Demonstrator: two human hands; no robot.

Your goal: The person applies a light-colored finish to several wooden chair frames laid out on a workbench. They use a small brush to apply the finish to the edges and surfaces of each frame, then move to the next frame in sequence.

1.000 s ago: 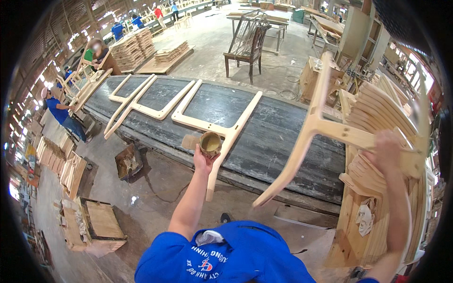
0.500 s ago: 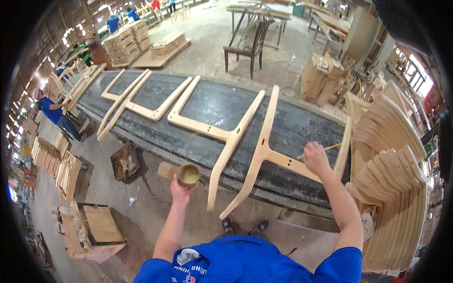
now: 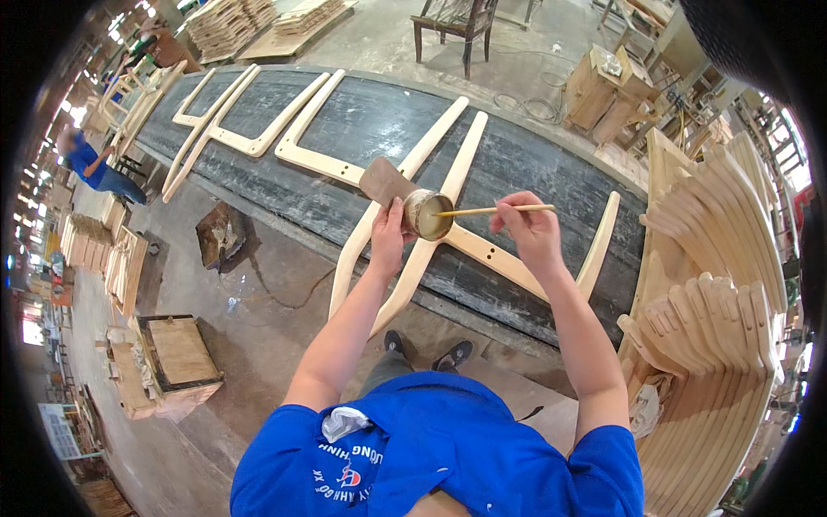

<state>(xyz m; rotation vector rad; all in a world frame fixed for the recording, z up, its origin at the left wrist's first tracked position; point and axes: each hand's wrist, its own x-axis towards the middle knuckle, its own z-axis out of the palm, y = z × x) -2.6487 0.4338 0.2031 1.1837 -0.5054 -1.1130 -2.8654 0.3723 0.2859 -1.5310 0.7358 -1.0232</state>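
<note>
My left hand (image 3: 389, 239) is closed around a small round can (image 3: 417, 207) of pale, thick liquid, tilted so its mouth shows. A flat brown piece (image 3: 384, 180) sticks out beside the can; whether it is joined to it I cannot tell. Between the fingers of my right hand (image 3: 531, 231) is a thin yellowish stick (image 3: 484, 210), its far end inside the can's mouth. Under both hands a pale wooden chair-leg frame (image 3: 508, 263) with small dark holes lies on the dark workbench (image 3: 551, 172). Another such frame (image 3: 323, 165) lies to its left.
Stacks of curved wooden parts (image 3: 702, 323) stand close on my right. A dark bin (image 3: 220, 235) and a wooden box (image 3: 179, 353) sit on the floor at left. Beyond the bench are a wrapped chair (image 3: 457, 26) and a wooden stand (image 3: 607, 82). A person (image 3: 93, 164) works at far left.
My left hand has brought the can up and right, over the bench. My right hand has moved left from the frame, and the stick's end is now in the can. The view has shifted.
</note>
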